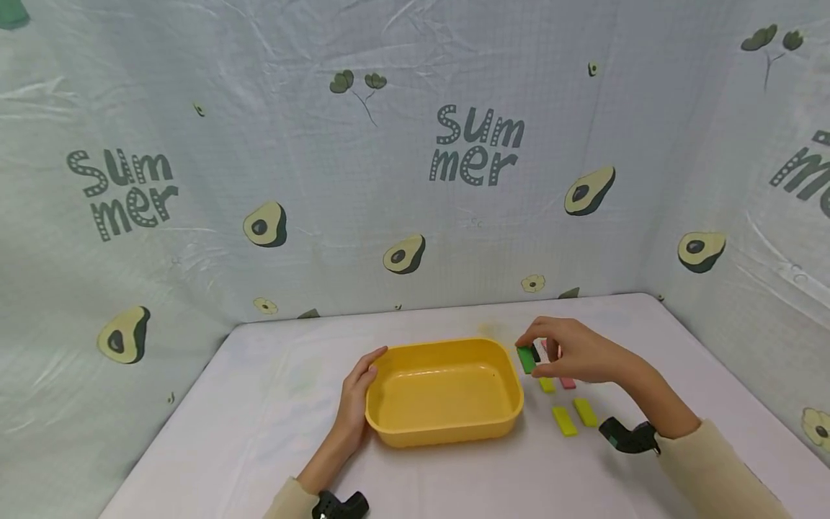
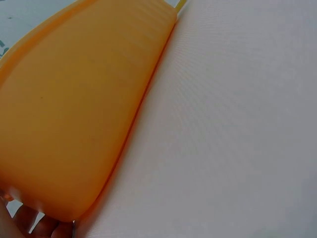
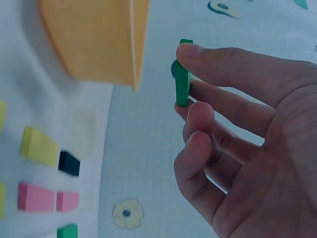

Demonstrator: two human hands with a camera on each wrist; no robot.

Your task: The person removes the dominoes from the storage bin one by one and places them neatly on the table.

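Note:
A yellow plastic basin (image 1: 447, 435) stands on the white-covered table, its inside bare. At its left end my left hand (image 1: 353, 396) holds the wall and rim; in the left wrist view only some fingers (image 2: 44, 225) show at the basin's end. To the right of the basin, raised above the table, my right hand (image 1: 580, 351) pinches a green domino-like block (image 3: 182, 79) between thumb and fingertips. Below that hand lie yellow blocks (image 1: 565, 421), pink blocks (image 3: 37, 198), a black block (image 3: 69, 163) and another green block (image 3: 68, 232).
White cloth printed with avocados and lettering hangs behind and beside the table (image 1: 272, 418). Each forearm carries a black wrist camera (image 1: 629, 436). The small blocks lie close to the basin's right end.

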